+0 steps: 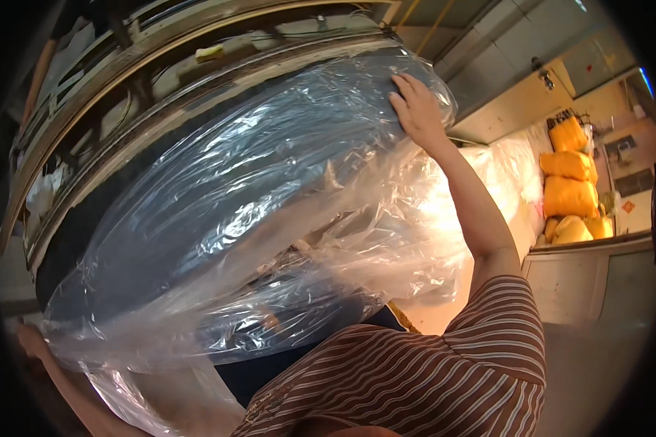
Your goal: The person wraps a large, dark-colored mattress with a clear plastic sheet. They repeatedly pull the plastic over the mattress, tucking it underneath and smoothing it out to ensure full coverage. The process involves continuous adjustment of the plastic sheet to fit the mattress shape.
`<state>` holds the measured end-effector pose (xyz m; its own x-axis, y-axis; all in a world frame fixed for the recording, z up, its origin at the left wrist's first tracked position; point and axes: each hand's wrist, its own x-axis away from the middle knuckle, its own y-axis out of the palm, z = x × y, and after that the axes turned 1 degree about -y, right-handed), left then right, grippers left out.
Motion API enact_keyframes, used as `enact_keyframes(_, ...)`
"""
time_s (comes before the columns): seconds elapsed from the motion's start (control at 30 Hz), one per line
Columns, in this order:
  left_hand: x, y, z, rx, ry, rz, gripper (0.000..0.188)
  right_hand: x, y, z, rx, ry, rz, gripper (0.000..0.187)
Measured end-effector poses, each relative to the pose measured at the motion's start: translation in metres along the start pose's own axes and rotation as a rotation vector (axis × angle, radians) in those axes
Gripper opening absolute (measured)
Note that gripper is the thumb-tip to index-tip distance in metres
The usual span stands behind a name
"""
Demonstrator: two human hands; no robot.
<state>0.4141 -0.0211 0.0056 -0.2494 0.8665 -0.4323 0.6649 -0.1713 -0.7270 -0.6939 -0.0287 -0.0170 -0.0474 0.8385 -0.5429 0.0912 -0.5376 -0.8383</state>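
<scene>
A large clear plastic sheet (226,218) lies wrinkled and shiny over a long dark surface in front of me. Its near part hangs loosely down toward my body. My right hand (418,113) rests flat on the sheet near its far right end, with the fingers stretched out and slightly apart. At the far left, my left hand (31,340) is at the sheet's edge. Its fingers are lost in the dark rim of the picture, so its grip cannot be made out.
Long rails and a frame (153,80) run along the far side of the dark surface, with a small yellow piece (210,52) on them. More bunched clear plastic (503,167) lies to the right. Beyond it, several yellow-orange bundles (570,197) are stacked beside a pale cabinet (568,284).
</scene>
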Motion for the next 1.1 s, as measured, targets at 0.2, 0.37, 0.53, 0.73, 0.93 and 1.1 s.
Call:
enact_keyframes(0.2,0.103,-0.332,0.353,1.203,0.463,-0.101,0.033,-0.014,0.005,0.027,0.186,0.361,-0.246,0.061)
enact_keyframes(0.37,0.131,-0.349,0.382,1.490,0.389,-0.147,0.013,-0.048,0.023,0.051,0.054,0.268,-0.229,0.064)
enact_keyframes(0.53,0.143,-0.273,0.282,1.273,0.145,0.148,0.014,-0.018,0.011,-0.006,-0.096,-0.072,-0.285,0.062)
enact_keyframes(0.73,0.210,-0.273,0.127,0.933,0.192,0.063,0.021,-0.004,-0.007,-0.052,-0.191,-0.213,-0.231,0.055)
enact_keyframes(0.93,0.285,-0.305,0.121,0.920,0.129,0.223,0.017,-0.037,0.016,-0.028,-0.477,-0.180,-0.095,0.036)
enact_keyframes(1.1,0.329,-0.318,0.150,1.004,0.043,0.112,0.016,-0.049,0.030,-0.010,-0.209,0.171,0.166,0.039)
